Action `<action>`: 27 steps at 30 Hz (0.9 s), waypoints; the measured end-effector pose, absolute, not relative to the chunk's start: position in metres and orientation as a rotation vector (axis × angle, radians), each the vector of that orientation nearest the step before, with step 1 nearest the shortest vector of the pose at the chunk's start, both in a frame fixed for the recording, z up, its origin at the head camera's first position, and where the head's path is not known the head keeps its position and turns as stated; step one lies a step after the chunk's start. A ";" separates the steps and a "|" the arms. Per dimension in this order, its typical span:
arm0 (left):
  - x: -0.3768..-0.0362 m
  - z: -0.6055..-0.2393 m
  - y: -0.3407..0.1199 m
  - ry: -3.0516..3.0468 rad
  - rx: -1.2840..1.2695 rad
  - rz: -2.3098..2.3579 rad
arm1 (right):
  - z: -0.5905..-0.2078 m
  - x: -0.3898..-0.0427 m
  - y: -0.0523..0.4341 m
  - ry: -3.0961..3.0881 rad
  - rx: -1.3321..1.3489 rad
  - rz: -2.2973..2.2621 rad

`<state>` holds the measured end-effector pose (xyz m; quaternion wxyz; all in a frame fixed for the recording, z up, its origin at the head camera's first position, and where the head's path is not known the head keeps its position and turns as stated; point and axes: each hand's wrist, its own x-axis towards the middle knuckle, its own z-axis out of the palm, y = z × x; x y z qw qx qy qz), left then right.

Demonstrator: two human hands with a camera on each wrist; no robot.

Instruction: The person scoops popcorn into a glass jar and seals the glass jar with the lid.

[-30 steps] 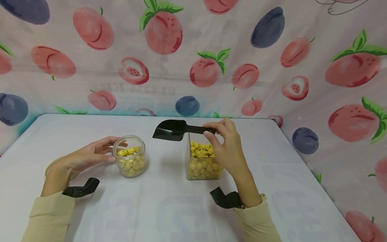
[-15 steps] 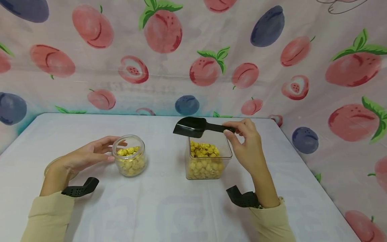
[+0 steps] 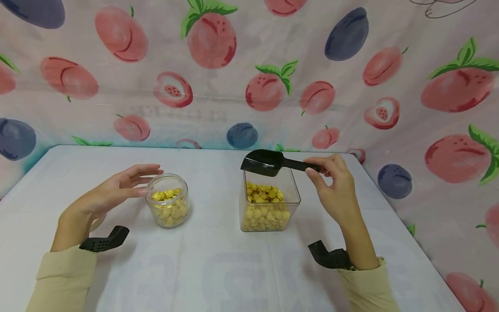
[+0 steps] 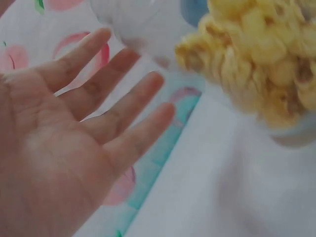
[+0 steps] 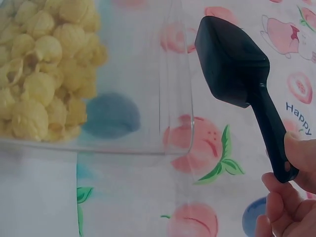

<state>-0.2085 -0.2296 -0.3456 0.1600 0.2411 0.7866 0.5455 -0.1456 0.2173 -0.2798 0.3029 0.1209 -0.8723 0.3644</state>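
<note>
Tub and jar held popcorn; scoop wasn't yet put down.
Left of tub, left hand spread beside jar; right of tub, right hand pinched scoop.

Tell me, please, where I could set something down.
Bare table lies between jar and container, and on their near side. Crowded: left of the jar, by the left grip; the container's far rim, near scoop and right grip.
</note>
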 end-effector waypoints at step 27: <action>-0.174 -0.308 -0.103 2.411 0.914 1.901 | -0.269 -0.140 0.238 -2.476 0.309 0.913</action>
